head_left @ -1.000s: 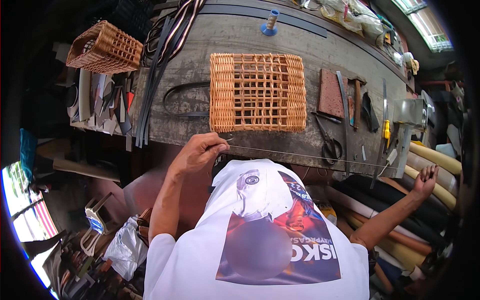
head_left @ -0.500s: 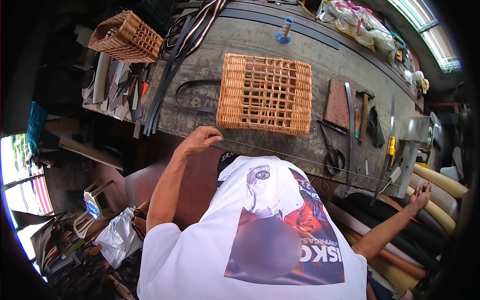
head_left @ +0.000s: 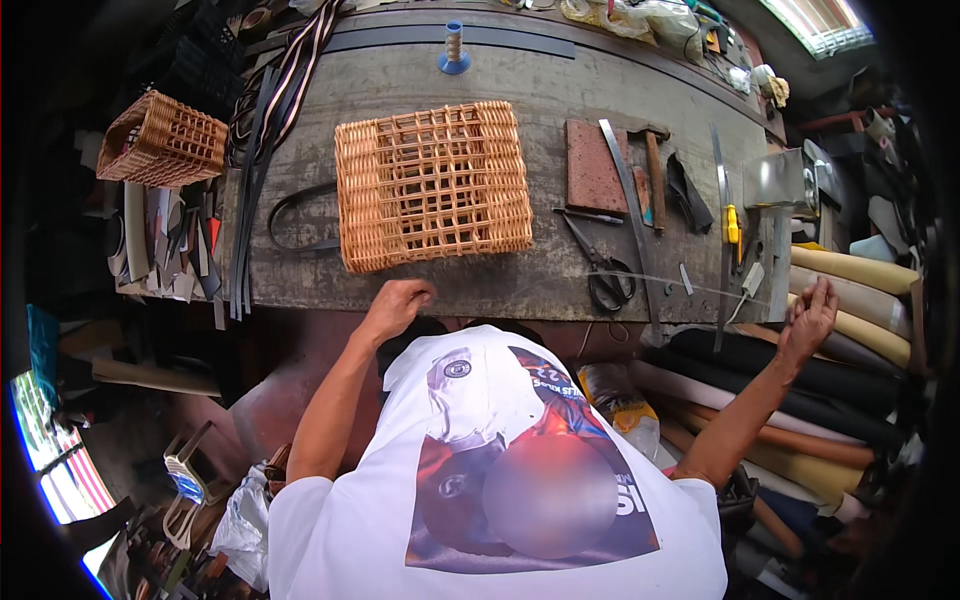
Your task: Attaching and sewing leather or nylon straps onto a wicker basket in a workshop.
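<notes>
My left hand (head_left: 405, 303), fingers pinched, holds a thin pale thread (head_left: 680, 284) just below a woven wicker basket (head_left: 430, 185), without touching the basket. My right hand (head_left: 810, 320) is raised at the table's right front corner with fingers curled around the thread's other part; the thread runs across the front of the table and is faint in places. Under it lie black-handled scissors (head_left: 610, 290). A dark strap loop (head_left: 285, 205) shows at the basket's left side, and a spool on a blue base (head_left: 453, 62) stands behind the basket.
The worn table (head_left: 390, 297) bears a red-brown slab (head_left: 592, 165), a hammer (head_left: 655, 180), a yellow-handled tool (head_left: 733, 225), metal strips and dark straps (head_left: 260, 190). A smaller basket (head_left: 162, 138) sits on offcuts at left. Material rolls (head_left: 845, 270) are piled at right; a stool (head_left: 185, 470) stands lower left.
The view has shifted, placing the table and basket farther left. My right hand has risen relative to the table's edge, lifting the thread; my left hand stays in front of the basket.
</notes>
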`<act>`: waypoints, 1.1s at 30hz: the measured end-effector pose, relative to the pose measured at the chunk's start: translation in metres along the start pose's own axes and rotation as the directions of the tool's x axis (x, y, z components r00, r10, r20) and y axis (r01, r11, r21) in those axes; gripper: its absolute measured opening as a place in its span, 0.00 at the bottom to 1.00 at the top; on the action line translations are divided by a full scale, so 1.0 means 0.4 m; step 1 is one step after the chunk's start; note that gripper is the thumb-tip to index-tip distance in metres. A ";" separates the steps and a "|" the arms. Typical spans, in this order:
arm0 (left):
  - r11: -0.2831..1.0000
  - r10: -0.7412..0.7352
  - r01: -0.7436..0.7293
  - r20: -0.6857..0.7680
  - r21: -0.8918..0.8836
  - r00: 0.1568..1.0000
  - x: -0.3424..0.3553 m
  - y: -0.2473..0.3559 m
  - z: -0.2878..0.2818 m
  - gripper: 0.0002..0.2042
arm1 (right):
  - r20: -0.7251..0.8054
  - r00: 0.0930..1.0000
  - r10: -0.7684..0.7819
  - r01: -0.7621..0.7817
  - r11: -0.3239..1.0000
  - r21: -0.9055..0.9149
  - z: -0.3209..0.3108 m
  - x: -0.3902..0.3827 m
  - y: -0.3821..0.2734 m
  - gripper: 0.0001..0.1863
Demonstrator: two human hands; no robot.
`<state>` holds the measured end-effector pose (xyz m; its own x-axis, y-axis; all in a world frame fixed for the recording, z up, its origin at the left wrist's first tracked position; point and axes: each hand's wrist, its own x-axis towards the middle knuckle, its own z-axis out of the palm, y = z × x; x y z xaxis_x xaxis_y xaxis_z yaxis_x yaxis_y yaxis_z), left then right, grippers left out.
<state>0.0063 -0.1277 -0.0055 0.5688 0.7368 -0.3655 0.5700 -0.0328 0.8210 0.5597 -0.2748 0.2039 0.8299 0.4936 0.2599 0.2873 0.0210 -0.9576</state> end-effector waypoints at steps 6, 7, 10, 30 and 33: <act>0.972 0.128 -0.077 -0.225 0.223 0.966 0.095 -0.019 0.176 0.09 | 0.479 0.876 0.051 0.048 0.980 -0.193 0.363 -0.181 0.022 0.07; 0.920 0.147 -0.073 -0.167 0.384 0.975 0.093 -0.006 0.165 0.12 | 0.534 0.843 0.058 0.117 0.951 -0.287 0.403 -0.212 0.064 0.08; 0.774 0.333 -0.038 -0.355 0.632 0.874 0.042 -0.040 0.168 0.12 | 0.713 0.655 0.249 0.255 0.816 -0.519 0.504 -0.298 0.215 0.12; 0.724 -0.055 0.604 -0.845 0.333 0.532 -0.258 -0.590 -0.478 0.10 | 0.482 0.875 0.051 0.249 0.806 -0.537 0.672 -0.587 0.011 0.15; 0.683 -0.090 0.630 -0.812 0.371 0.577 -0.258 -0.583 -0.490 0.08 | 0.548 0.836 0.013 0.269 0.861 -0.431 0.765 -0.693 -0.063 0.10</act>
<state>-0.3015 -0.0639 -0.0732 -0.2049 0.9762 0.0715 0.9672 0.1908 0.1675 0.1761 -0.1460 0.1179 0.4360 0.8895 0.1368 0.6771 -0.2240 -0.7009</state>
